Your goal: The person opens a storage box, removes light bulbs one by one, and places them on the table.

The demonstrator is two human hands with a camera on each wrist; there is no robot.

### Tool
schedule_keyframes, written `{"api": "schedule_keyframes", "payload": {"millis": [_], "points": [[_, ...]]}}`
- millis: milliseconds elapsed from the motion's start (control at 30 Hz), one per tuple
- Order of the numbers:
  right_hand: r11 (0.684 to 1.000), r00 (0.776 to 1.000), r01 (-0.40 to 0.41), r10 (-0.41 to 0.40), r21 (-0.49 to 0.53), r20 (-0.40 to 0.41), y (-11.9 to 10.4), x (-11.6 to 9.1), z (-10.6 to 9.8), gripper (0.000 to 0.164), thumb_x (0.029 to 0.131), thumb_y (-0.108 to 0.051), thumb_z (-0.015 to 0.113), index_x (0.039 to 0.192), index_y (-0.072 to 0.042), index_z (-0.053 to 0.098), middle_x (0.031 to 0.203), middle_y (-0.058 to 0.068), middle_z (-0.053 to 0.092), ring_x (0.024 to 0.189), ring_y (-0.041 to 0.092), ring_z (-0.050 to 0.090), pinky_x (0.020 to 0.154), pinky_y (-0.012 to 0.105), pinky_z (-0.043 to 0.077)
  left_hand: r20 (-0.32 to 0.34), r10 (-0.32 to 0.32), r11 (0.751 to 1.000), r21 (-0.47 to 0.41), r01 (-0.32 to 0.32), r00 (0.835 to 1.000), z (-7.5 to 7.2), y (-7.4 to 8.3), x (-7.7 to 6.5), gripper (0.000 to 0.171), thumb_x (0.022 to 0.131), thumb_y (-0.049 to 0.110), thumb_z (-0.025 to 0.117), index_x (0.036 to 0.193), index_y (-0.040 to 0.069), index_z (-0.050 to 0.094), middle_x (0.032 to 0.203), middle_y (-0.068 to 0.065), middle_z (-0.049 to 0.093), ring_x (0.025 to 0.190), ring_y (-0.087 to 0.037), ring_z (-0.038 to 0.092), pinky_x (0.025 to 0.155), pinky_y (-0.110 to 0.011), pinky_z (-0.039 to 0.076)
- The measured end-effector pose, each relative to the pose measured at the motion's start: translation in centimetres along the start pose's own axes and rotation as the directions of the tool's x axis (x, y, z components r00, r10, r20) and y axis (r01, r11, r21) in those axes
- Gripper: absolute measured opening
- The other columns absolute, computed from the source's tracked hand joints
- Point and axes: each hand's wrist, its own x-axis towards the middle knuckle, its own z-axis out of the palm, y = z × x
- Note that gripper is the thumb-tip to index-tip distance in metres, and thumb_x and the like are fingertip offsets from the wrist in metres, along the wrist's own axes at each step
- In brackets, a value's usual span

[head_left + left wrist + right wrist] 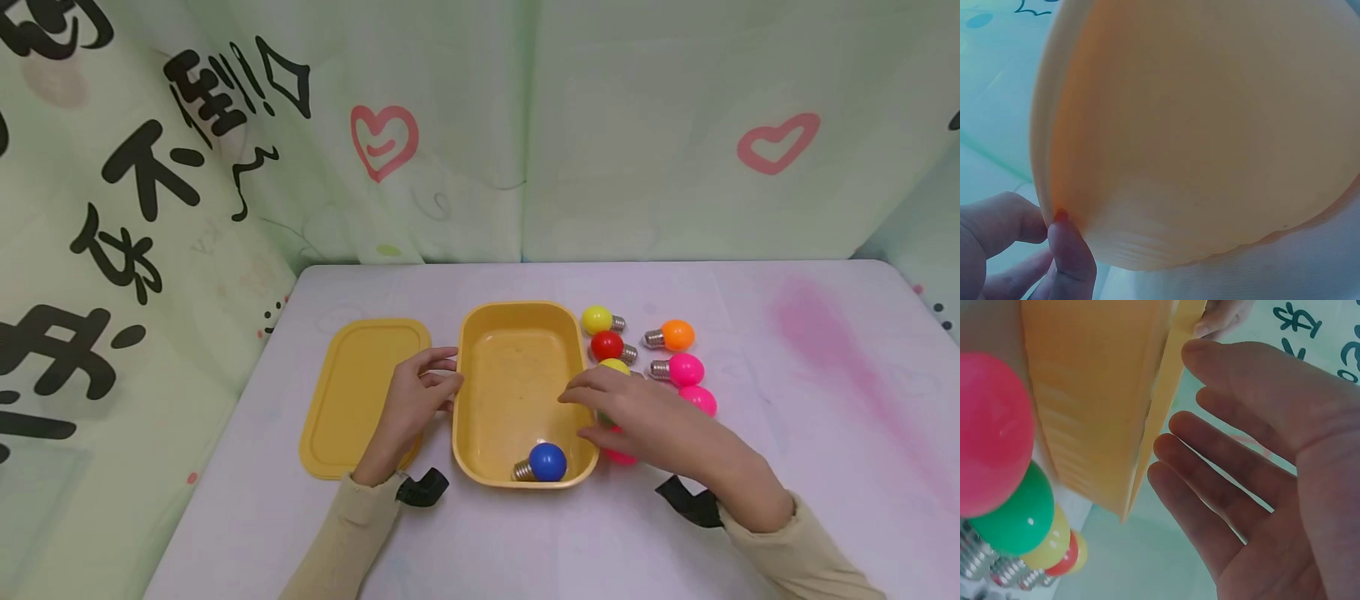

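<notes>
A yellow plastic box [516,367] stands uncovered on the table. Inside it, by the near right corner, lies a blue light bulb [548,462] with a silver screw base. My left hand [422,390] pinches the box's left rim; in the left wrist view the thumb [1071,259] and a finger lie on either side of the wall. Over the right rim hovers my right hand [648,417], fingers spread with nothing between them. In the right wrist view a pink bulb [991,434] and a green bulb [1019,512] stand beside the box wall.
A flat yellow lid [352,392] lies left of the box, partly behind the left hand. To the right are several loose bulbs, among them yellow [597,320], red [607,345], orange [678,335] and pink [686,369]; the right hand covers some. A printed curtain [637,167] hangs behind the table.
</notes>
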Motion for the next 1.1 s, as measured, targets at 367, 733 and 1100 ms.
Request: {"api": "schedule_keyframes", "payload": {"millis": [367, 733, 1100], "points": [[0.995, 0.986, -0.036, 0.020, 0.090, 0.165, -1.0, 1.5, 1.1, 0.039, 0.085, -0.027, 0.078, 0.121, -0.014, 0.070, 0.118, 0.001, 0.066, 0.109, 0.020, 0.062, 0.087, 0.034, 0.059, 0.002, -0.010, 1.000, 0.004, 0.010, 1.000, 0.0, 0.1, 0.0, 0.041, 0.089, 0.006, 0.069, 0.129, 0.008, 0.063, 0.113, -0.014, 0.064, 0.084, -0.024, 0.067, 0.063, -0.029, 0.060], [0.994, 0.978, 0.063, -0.078, 0.084, 0.193, -1.4, 2.2, 2.3, 0.034, 0.087, -0.029, 0.077, 0.116, -0.013, 0.071, 0.111, -0.001, 0.067, 0.097, 0.011, 0.063, 0.084, 0.026, 0.057, 0.008, -0.035, 0.999, 0.004, 0.035, 0.999, 0.0, 0.3, -0.2, 0.042, 0.089, 0.007, 0.069, 0.131, 0.007, 0.061, 0.116, -0.015, 0.063, 0.089, -0.029, 0.068, 0.066, -0.028, 0.060], [0.987, 0.956, -0.007, -0.040, 0.160, 0.291, -1.8, 2.7, 2.3, 0.036, 0.088, -0.031, 0.075, 0.120, -0.017, 0.071, 0.116, -0.004, 0.068, 0.102, 0.011, 0.063, 0.088, 0.028, 0.057, 0.005, -0.020, 1.000, 0.005, 0.020, 1.000, 0.0, 0.4, -0.2, 0.043, 0.089, 0.005, 0.069, 0.131, 0.006, 0.061, 0.115, -0.015, 0.063, 0.088, -0.030, 0.067, 0.064, -0.029, 0.060]]}}
